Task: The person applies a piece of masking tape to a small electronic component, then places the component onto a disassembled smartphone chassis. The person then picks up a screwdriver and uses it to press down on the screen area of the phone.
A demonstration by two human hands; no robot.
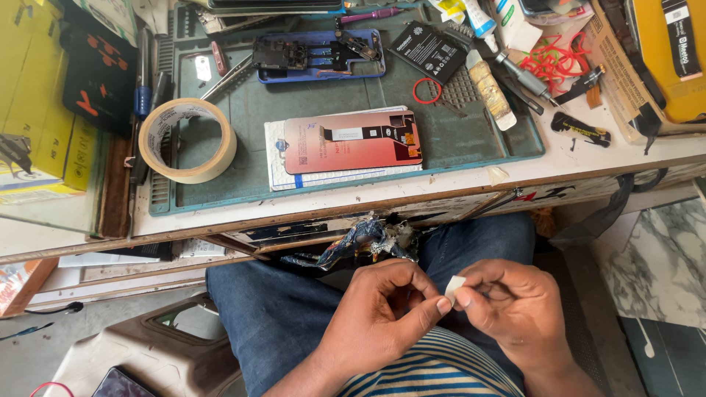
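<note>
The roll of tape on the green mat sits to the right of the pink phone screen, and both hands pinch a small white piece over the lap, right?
Not quite. In the head view the roll of tape lies to the left of the pink phone screen, not the right. The rest holds: it sits on the green mat, and the left hand and right hand pinch the small white piece over the lap.

Workbench and floor, daylight

White-topped wooden bench [456, 192] with worn, peeling front edge (green mat [368, 99] laid over it); marbled floor tile [662, 257] at right; grey plastic stool [140, 353] below left.
</note>
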